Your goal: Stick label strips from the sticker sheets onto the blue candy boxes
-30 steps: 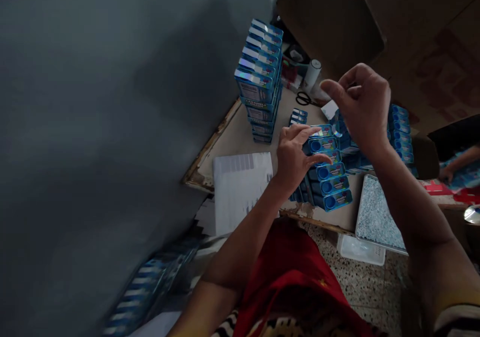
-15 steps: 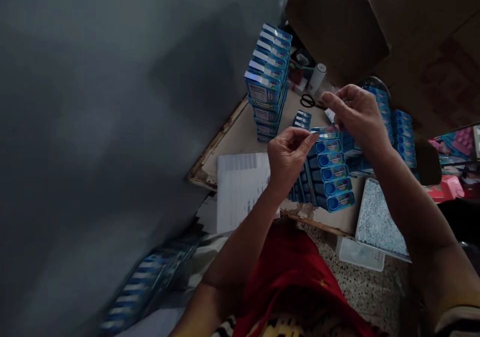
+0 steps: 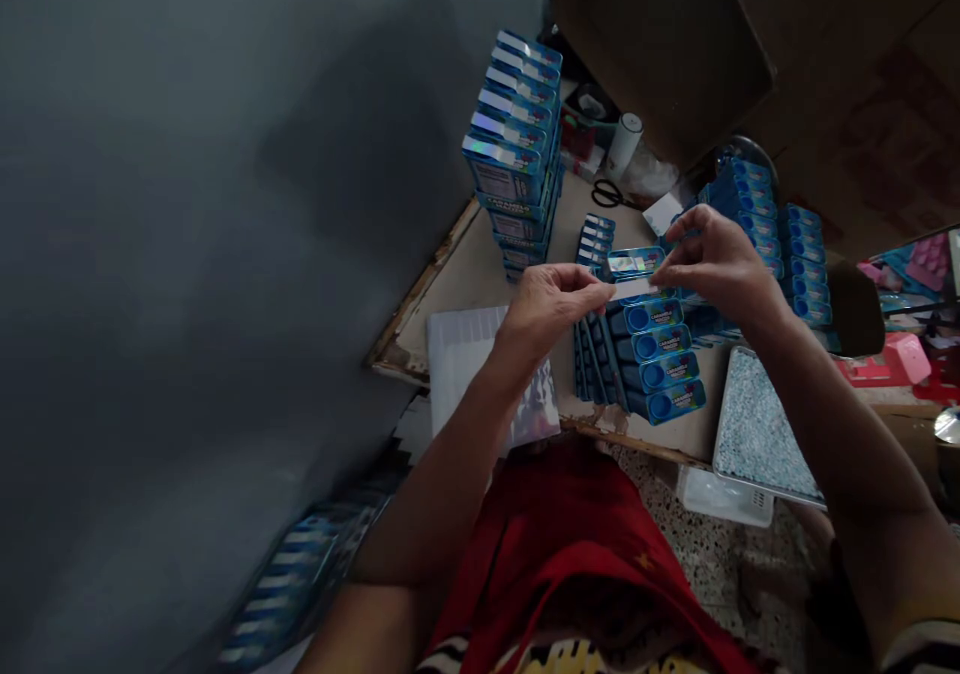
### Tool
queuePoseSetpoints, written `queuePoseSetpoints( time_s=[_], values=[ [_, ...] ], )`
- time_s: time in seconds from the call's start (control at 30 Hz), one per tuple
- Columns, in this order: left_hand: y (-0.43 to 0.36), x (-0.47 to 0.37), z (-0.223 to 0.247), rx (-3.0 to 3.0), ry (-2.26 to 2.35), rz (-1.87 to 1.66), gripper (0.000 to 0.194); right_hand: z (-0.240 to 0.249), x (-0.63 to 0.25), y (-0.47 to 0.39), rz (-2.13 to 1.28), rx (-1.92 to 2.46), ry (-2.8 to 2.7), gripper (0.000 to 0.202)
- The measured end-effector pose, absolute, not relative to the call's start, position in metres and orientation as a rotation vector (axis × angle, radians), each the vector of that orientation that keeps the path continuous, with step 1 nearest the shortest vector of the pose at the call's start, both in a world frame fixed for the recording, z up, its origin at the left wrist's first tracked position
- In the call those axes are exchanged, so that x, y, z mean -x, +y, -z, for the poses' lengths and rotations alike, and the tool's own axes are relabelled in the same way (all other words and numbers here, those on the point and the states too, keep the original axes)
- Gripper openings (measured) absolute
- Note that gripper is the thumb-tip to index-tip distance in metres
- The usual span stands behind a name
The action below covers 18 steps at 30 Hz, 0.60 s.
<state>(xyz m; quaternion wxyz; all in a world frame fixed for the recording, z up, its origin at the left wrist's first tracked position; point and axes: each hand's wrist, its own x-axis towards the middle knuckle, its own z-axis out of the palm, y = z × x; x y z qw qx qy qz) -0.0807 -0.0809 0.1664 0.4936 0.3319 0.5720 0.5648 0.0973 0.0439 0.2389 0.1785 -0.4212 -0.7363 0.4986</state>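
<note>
A short pale sticker strip (image 3: 632, 288) is stretched between my two hands, low over a row of blue boxes (image 3: 651, 316). My left hand (image 3: 546, 309) pinches its left end between thumb and fingertips. At the other end, my right hand (image 3: 716, 259) pinches it the same way. Just behind the strip, the farthest box of the row carries a shiny label (image 3: 632, 263) across its end. The nearer boxes show round blue windows and printed ends. Left of the row lies a glossy sheet (image 3: 465, 349), partly hidden by my left forearm.
A tall stack of blue boxes (image 3: 514, 144) stands by the wall. Behind lie scissors (image 3: 607, 193), a white cylinder (image 3: 625, 144) and a white card (image 3: 661, 214). More boxes (image 3: 806, 264) stand at right, beside a tray of small pale blue pieces (image 3: 761, 424). Large cardboard (image 3: 660, 54) rises behind.
My right hand has come down towards the boxes, and the strip is now stretched between both hands. My left hand has shifted slightly left and down. A shiny label shows on the farthest box.
</note>
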Motion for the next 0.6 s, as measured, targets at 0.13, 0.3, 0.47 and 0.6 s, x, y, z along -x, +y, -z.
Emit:
queuePoseSetpoints(
  time_s=[0.13, 0.3, 0.47, 0.6],
  values=[
    [-0.079, 0.078, -0.16, -0.734, 1.357, -1.316, 0.023, -0.227, -0.101, 0.043, -1.375, 1.23, -2.146, 0.049],
    [-0.079, 0.079, -0.157, -0.711, 1.33, -1.32, 0.021, -0.216, -0.1, 0.046, -1.301, 1.266, -2.185, 0.053],
    [-0.079, 0.079, -0.153, -0.694, 1.331, -1.324, 0.025, -0.212, -0.099, 0.046, -1.258, 1.28, -2.223, 0.051],
    [-0.079, 0.077, -0.148, -0.683, 1.344, -1.323, 0.031, -0.211, -0.099, 0.045, -1.261, 1.262, -2.212, 0.049]
  ],
)
